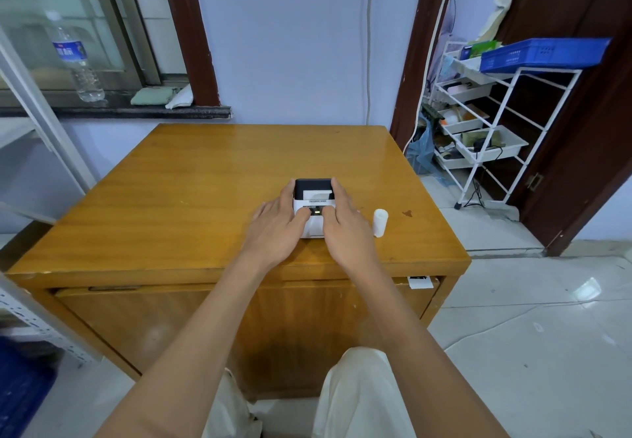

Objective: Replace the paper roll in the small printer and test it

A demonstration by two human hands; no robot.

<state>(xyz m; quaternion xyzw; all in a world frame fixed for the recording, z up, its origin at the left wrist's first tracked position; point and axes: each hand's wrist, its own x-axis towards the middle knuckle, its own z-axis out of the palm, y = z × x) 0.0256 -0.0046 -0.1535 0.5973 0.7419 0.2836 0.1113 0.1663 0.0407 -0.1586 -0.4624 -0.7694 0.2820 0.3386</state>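
A clear plastic water bottle (pixel 76 57) with a blue label stands on the dark stone window ledge (pixel 136 111) at the far left, and a soft green cloth (pixel 153 95) lies near it. In the middle is a shiny wooden table (pixel 191 198) with a smooth, flat, yellow-brown top. The left hand (pixel 278 223) lies flat on the table, its fingers pressed against the left side of the small printer (pixel 313 203) and its thumb on the white front part. The printer is a little boxy thing, black on the far part and white on the near part, with a tiny green light in the middle, and it sits near the middle of the table toward the near edge. The right hand (pixel 345 223) hugs the right side of the printer the same way, so both hands are clamped on it. Just right of that hand a white paper roll (pixel 380 222), round like a short tube, stands on the table by itself. Farther right is a thin white metal rack (pixel 506 119) with white trays, and a blue plastic basket (pixel 543 54) with small holes sits on top.
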